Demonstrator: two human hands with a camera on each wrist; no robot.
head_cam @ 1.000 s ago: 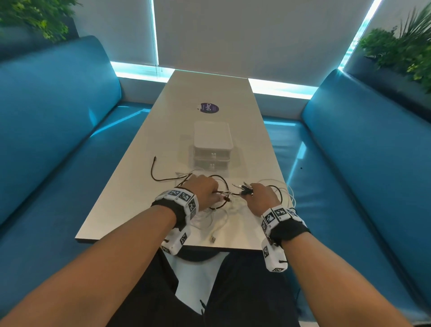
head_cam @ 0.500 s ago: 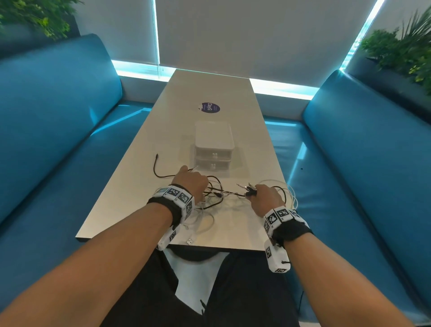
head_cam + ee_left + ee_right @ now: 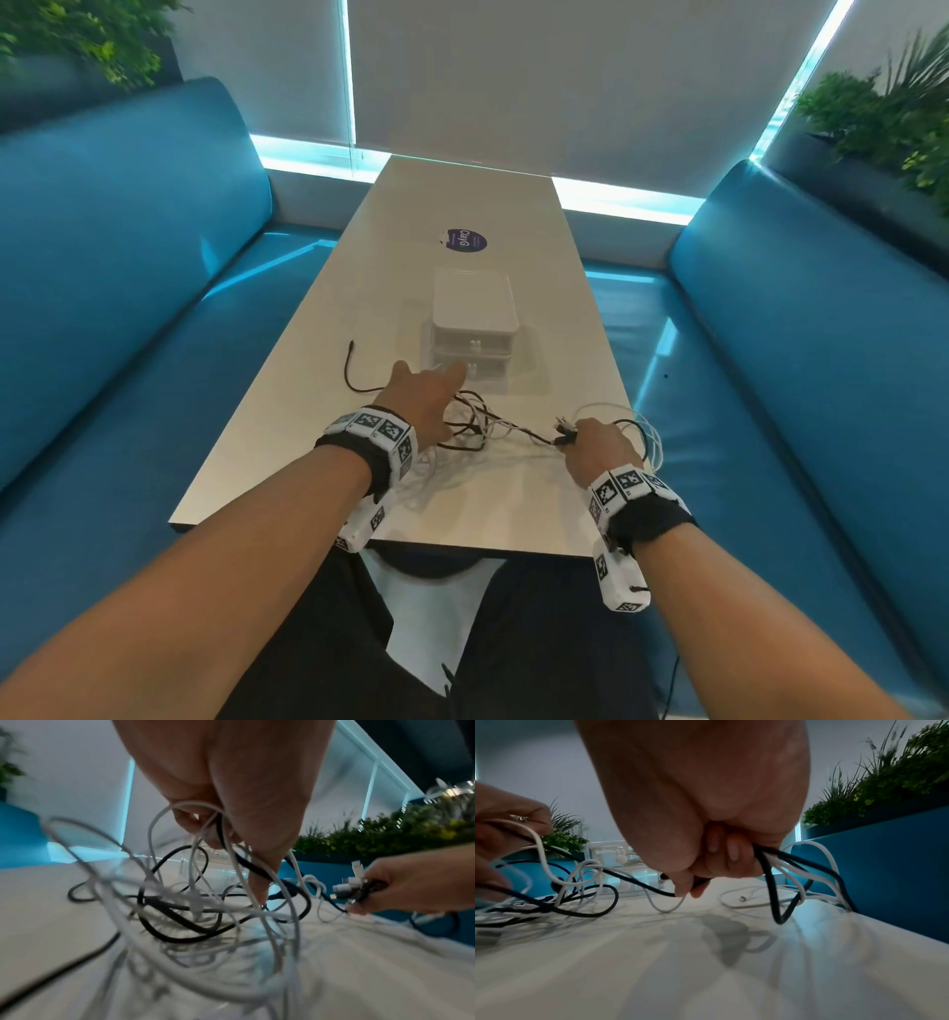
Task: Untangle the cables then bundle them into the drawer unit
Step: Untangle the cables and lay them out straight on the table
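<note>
While still knotted on the near desk (image 3: 308, 411), cables (image 3: 195, 910) look light, limp, snag-prone; best taken near the plugs. Left hand (image 3: 422, 398) pinching loops with curled fingers (image 3: 213, 833), right hand (image 3: 598, 447) clenched on plug ends; drawer unit (image 3: 473, 321) just beyond.

— How do the arms lie?

— Both forearms reach forward, bare, each with a black band and marker blocks at the wrist. The left hand (image 3: 421, 398) is further out, back up, thumb spread to the side.

— And its grip?

— Fingertips (image 3: 259, 894) point down, thumb and fingers pinching strands of the cables (image 3: 195, 902) (seen from the left wrist view).

— The right hand (image 3: 598, 447)?

— Nearer the body, knuckles up, curled into a fist around several cable ends; its fingers (image 3: 732, 850) fold under the palm.
</note>
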